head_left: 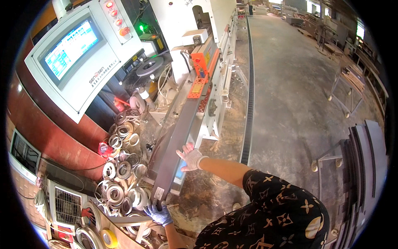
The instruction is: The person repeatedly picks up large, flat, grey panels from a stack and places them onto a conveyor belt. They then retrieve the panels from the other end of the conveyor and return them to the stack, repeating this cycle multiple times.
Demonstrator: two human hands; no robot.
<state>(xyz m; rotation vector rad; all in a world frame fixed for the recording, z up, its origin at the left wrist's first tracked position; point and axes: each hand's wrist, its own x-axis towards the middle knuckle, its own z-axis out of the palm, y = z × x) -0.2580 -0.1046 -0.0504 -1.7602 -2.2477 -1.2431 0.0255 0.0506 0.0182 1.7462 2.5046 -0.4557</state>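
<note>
A long dark grey board (178, 137) runs away from me along a narrow feed bed, its far end at the orange guard (199, 62) of a white machine (178, 20). A small white label (158, 193) lies near its close end. My left hand (159, 214), in a bluish glove, touches that close end with its fingers apart. Further along, my right hand (192, 159), in a white glove with bare fingertips, rests on the board's right edge with fingers spread. The undersides of both hands are hidden.
A control panel with a lit screen (71, 45) hangs at upper left. Many rolls of edge banding (120, 166) heap on the floor left of the bed. Dark boards (365, 166) stack on a cart at right. A long dark floor strip (249, 83) runs beside the machine.
</note>
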